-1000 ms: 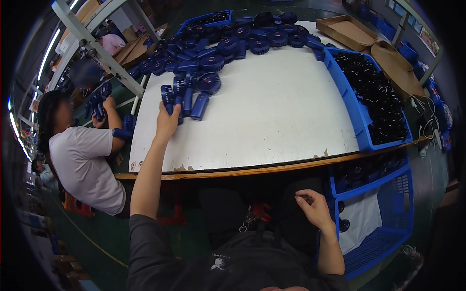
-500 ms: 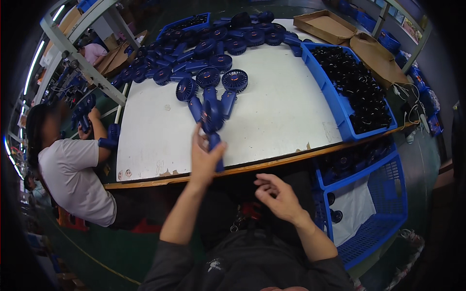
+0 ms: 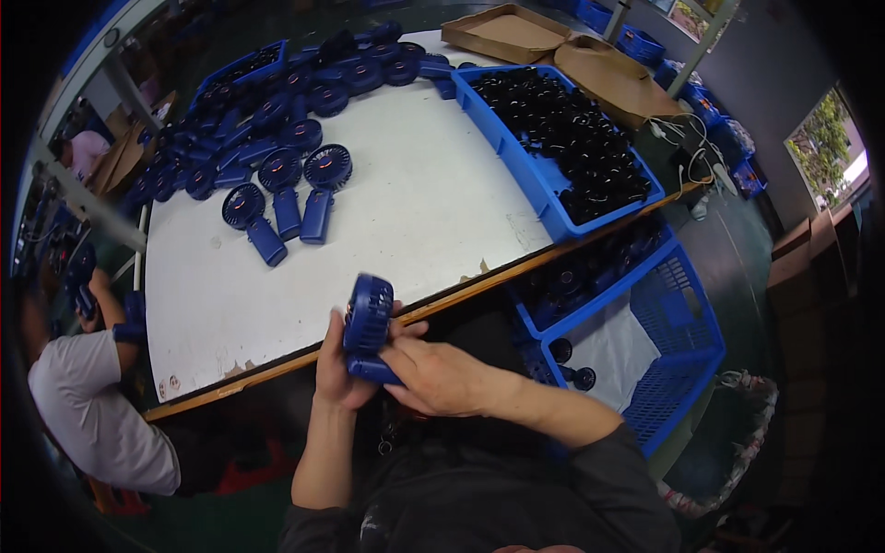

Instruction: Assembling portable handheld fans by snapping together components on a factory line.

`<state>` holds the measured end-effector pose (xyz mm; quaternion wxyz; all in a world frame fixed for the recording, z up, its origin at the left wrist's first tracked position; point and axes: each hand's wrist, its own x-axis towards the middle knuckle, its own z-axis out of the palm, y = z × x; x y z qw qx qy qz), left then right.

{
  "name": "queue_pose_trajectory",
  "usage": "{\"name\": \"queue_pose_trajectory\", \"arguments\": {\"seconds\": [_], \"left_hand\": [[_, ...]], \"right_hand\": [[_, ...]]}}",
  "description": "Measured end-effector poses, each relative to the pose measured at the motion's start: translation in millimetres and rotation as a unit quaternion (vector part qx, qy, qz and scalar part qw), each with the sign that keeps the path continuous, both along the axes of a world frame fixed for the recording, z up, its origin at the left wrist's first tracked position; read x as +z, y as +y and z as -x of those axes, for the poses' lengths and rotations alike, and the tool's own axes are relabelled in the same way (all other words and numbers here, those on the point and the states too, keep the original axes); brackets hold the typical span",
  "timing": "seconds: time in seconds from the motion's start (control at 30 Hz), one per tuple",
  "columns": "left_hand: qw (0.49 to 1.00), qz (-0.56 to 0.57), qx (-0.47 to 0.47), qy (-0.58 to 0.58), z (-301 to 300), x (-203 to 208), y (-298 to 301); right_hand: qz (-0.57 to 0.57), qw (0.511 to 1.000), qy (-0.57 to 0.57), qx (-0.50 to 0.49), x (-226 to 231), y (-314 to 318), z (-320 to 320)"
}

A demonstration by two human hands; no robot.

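Just over the table's front edge, a dark blue handheld fan (image 3: 369, 313) is between my two hands, its round caged head upward and its handle tilted. My left hand (image 3: 337, 373) is closed around the fan from the left, with fingertips showing behind it. From the right, my right hand (image 3: 442, 376) grips the handle, which its fingers partly cover. Three more handheld fans lie fanned out on the white tabletop (image 3: 406, 184) farther off, one of them a blue fan (image 3: 318, 189) on the right of the group.
A heap of blue fans (image 3: 267, 115) covers the far left. A blue tray (image 3: 544, 198) of small black parts stands at the right, beside cardboard trays (image 3: 507, 35). Below the edge is a blue crate (image 3: 678, 341). A co-worker (image 3: 101, 405) sits at the left holding fans.
My left hand has brought the fan from the table toward me. My right hand has come over and closed on its handle. The view has turned to the right.
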<state>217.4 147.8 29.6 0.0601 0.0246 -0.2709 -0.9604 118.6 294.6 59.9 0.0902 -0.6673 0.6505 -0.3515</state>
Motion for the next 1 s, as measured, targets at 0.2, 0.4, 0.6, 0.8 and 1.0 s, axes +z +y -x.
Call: {"name": "queue_pose_trajectory", "arguments": {"seconds": [0.2,0.4,0.6,0.8,1.0], "left_hand": [[0.993,0.081,0.058,-0.06,-11.9,18.0,27.5],[0.987,0.105,0.112,0.05,-23.2,24.5,4.4],[0.983,0.135,0.122,0.013,-28.6,15.8,6.4],[0.964,0.216,0.11,-0.105,-25.7,7.6,9.3],[0.959,0.224,0.112,-0.132,-22.2,8.2,9.6]], "right_hand": [[-0.41,0.91,-0.048,-0.026,123.9,-8.1,106.1],[-0.301,0.791,0.258,-0.466,22.3,29.0,335.1],[-0.323,0.779,0.305,-0.441,13.1,16.5,334.3],[-0.115,0.857,0.066,-0.497,44.0,38.0,355.8],[0.025,0.878,-0.233,-0.417,61.4,53.5,330.9]]}}
